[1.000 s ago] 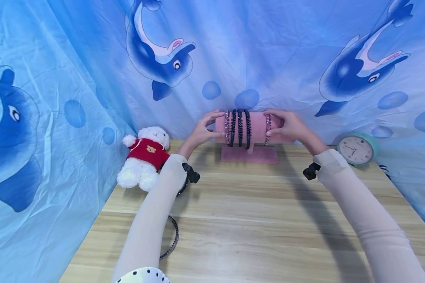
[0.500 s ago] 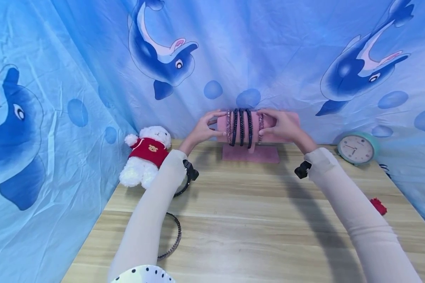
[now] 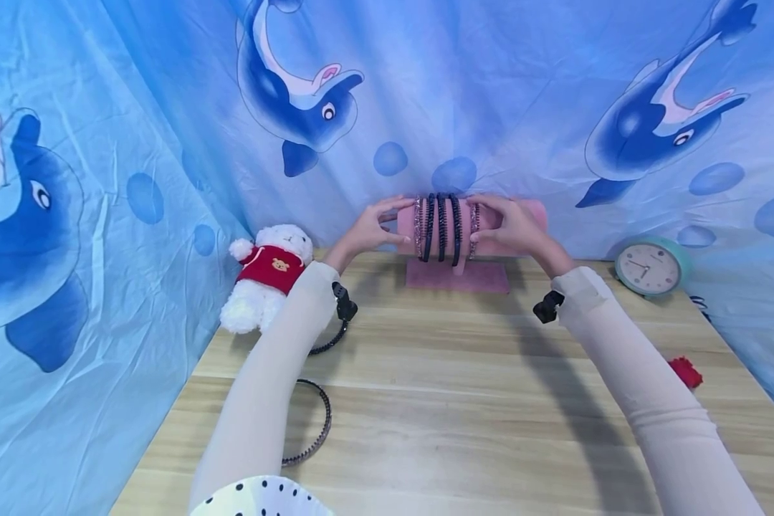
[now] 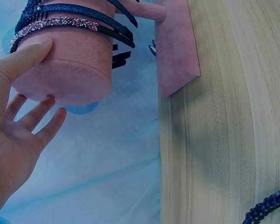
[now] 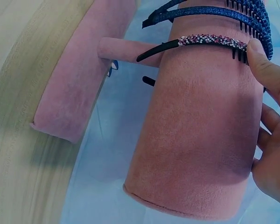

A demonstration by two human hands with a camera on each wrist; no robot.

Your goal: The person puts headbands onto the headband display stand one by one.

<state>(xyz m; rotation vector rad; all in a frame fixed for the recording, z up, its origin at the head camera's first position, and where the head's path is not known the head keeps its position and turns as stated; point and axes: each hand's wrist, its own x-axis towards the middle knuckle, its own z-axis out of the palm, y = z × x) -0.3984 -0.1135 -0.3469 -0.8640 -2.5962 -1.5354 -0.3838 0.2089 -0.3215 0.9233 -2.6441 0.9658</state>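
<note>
A pink velvet headband stand (image 3: 456,276) with a horizontal roll stands at the back of the table. My left hand (image 3: 369,231) holds the roll's left end, thumb in front and the other fingers at the far side. Around the roll sit several dark blue headbands (image 3: 442,229) and, left of them, a rhinestone headband (image 4: 60,21). My right hand (image 3: 514,228) pinches another rhinestone headband (image 5: 210,41) right of the dark ones, its thumb on the beaded edge. In the right wrist view, the other right fingers lie partly hidden behind the roll.
A white plush toy (image 3: 267,276) in a red sweater sits at left. Two dark headbands (image 3: 325,423) lie partly under the left forearm. A green alarm clock (image 3: 650,269) stands at right, and a red fuzzy thing (image 3: 686,373) lies beside the right sleeve. A dolphin-print curtain (image 3: 490,93) hangs behind.
My right hand has slid the right rhinestone headband leftward along the roll, nearer the dark ones. The red thing has come into view from behind the right sleeve. My left hand keeps its place.
</note>
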